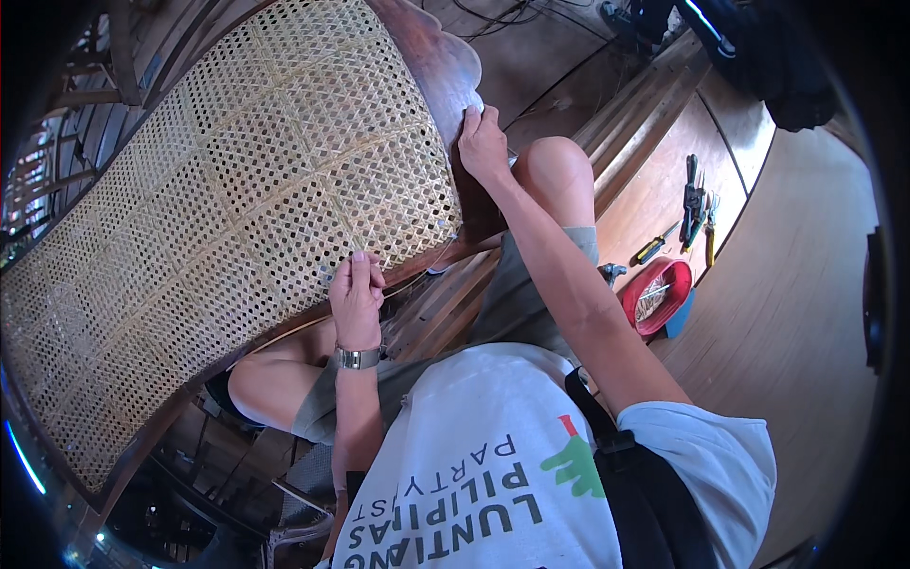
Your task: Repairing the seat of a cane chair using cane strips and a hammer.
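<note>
A large panel of woven cane webbing point(256, 142) in a dark wooden frame point(431, 43) with a scalloped edge lies across my lap, reaching to the far left. My left hand point(356, 302), a metal watch point(358, 359) on its wrist, is at the webbing's near edge. Its thumb and fingers are pinched together on what looks like a thin cane strand; the fingertips partly hide it. My right hand point(484, 145) grips the frame at the lower end of the scalloped edge, fingers wrapped over the wood.
On the wooden surface to the right lie a yellow-and-black screwdriver point(654, 247), pliers point(711, 232) and other dark-handled tools point(693, 201). A red container point(656, 296) with thin strands inside stands near them. Wooden slats point(616, 133) run beside my knee. Another person's dark shoe point(618, 21) shows at the top.
</note>
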A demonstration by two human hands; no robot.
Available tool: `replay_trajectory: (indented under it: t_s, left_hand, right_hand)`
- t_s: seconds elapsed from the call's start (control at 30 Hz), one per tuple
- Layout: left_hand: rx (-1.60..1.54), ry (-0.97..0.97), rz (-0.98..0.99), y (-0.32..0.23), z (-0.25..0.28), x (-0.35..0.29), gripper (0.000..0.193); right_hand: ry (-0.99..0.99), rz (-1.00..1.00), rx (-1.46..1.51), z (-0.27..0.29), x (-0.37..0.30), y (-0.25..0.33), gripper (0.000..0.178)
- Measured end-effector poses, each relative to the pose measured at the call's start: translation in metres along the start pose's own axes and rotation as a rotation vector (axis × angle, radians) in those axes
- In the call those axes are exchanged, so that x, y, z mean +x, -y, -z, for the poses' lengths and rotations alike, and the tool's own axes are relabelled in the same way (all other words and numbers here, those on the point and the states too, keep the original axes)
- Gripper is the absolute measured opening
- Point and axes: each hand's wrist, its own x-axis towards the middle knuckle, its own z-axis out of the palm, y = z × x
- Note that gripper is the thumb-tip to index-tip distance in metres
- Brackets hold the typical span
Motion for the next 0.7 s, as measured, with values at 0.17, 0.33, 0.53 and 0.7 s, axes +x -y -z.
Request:
replay_trajectory:
  t_s: [0.17,0.33,0.53,0.7]
  left_hand:
    - [-0.627,0.250,0.075,-0.007,0.001,0.009,0.072]
    - [-0.921,0.379,0.064,-0.001,-0.008,0.037,0.085]
    - [-0.729,0.278,-0.031,0.004,-0.012,0.042,0.047]
    - [0.019,0.075,-0.363,0.014,-0.011,0.033,0.030]
  right_hand:
    - [-0.167,0.208,-0.052,0.004,0.002,-0.004,0.045]
    - [-0.115,0.262,-0.039,0.018,0.001,-0.001,0.044]
    - [-0.069,0.172,-0.111,0.023,-0.006,0.010,0.046]
    - [-0.098,0.234,-0.095,0.021,-0.008,0.011,0.041]
